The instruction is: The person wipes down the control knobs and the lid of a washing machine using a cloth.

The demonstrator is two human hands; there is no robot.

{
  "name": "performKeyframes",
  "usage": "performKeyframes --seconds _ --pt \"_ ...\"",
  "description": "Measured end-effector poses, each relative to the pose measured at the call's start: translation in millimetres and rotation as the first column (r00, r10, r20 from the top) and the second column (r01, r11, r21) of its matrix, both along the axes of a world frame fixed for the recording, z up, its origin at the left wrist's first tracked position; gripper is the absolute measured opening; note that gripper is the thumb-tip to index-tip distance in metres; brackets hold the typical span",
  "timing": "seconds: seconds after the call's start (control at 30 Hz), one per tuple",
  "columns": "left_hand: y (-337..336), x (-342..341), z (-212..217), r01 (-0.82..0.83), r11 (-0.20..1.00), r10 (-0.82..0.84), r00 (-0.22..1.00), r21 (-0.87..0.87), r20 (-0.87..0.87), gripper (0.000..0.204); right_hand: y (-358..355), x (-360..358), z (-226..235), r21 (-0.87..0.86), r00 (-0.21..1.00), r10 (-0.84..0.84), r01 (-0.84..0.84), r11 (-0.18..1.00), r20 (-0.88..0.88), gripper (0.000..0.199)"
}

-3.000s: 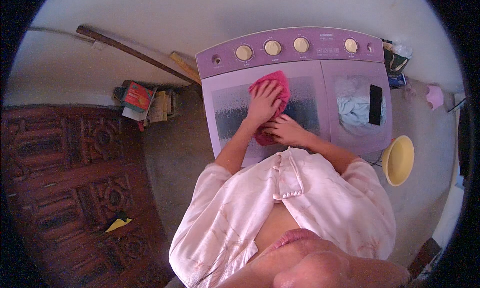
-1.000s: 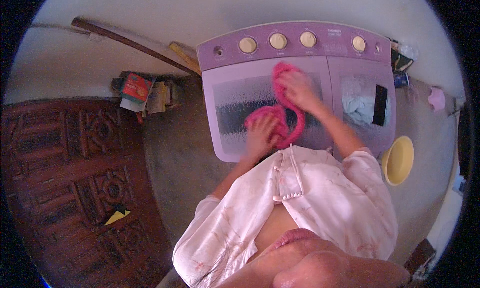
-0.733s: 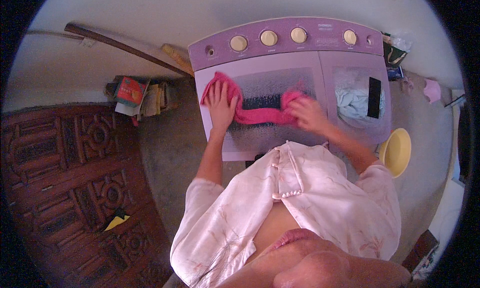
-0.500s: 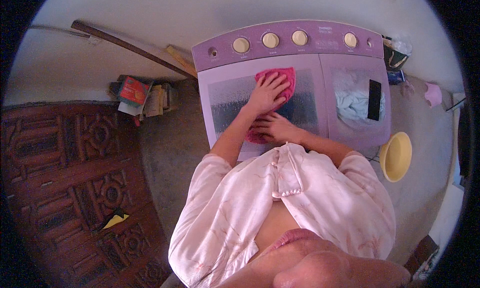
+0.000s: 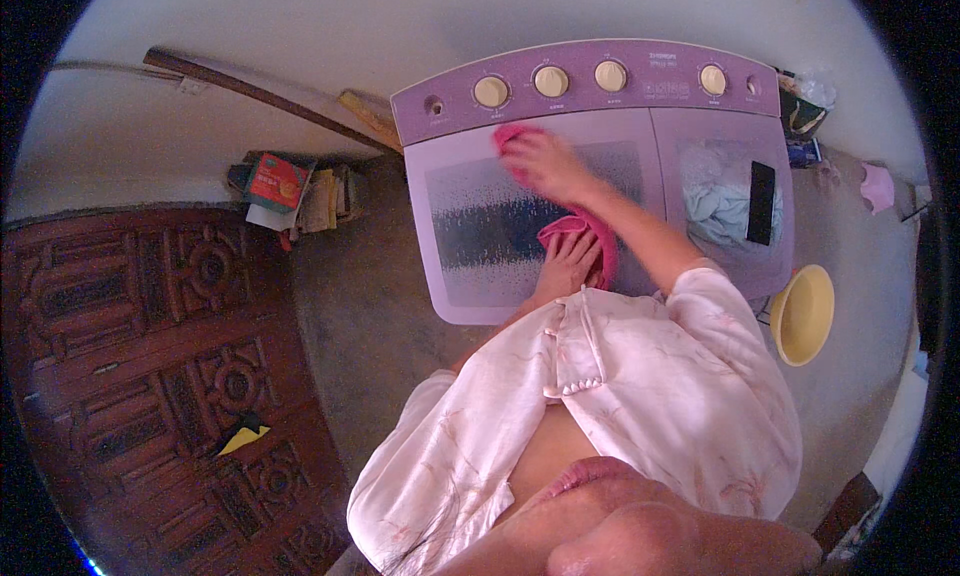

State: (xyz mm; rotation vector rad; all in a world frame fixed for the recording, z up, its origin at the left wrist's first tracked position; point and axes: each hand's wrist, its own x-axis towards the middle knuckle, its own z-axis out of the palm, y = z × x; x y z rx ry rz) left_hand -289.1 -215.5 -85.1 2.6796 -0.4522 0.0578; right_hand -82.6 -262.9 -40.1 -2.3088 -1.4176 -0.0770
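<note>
A purple twin-tub washing machine (image 5: 462, 298) stands in front of me, its large left lid see-through and speckled with drops. My right hand (image 5: 545, 166) reaches across to the far part of that lid, blurred, with its fingers closed over pink cloth (image 5: 508, 136). Nearer my body, my left hand (image 5: 570, 264) rests with fingers spread on pink cloth (image 5: 604, 244) at the lid's front. Whether both pieces belong to one cloth, I cannot tell. Pale blue laundry (image 5: 712, 204) shows through the smaller right lid.
Cream knobs (image 5: 551, 81) line the back panel. A yellow basin (image 5: 803, 316) is to the machine's right. On the left are a carved dark wooden door (image 5: 130, 346), a red-and-green box (image 5: 277, 181) with papers, and a long wooden strip (image 5: 260, 98) along the wall.
My hands have swapped places: the right has gone up and left to the lid's far edge, the left has drawn back toward my body. Pink cloth has shifted with them.
</note>
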Motion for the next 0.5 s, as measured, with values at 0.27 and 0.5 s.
performKeyframes --seconds 0.27,0.5 --pt "85.6 -25.8 23.7 -0.25 0.968 0.252 0.965 0.038 -0.069 0.067 -73.4 -2.9 6.9 0.049 0.991 -0.132 0.131 0.99 0.011 0.046" --pt "187.4 54.2 39.4 -0.464 0.885 0.454 0.877 0.032 0.16 0.068 -131.3 -93.8 -1.3 -0.195 0.996 0.081 -0.089 0.977 -0.049 0.047"
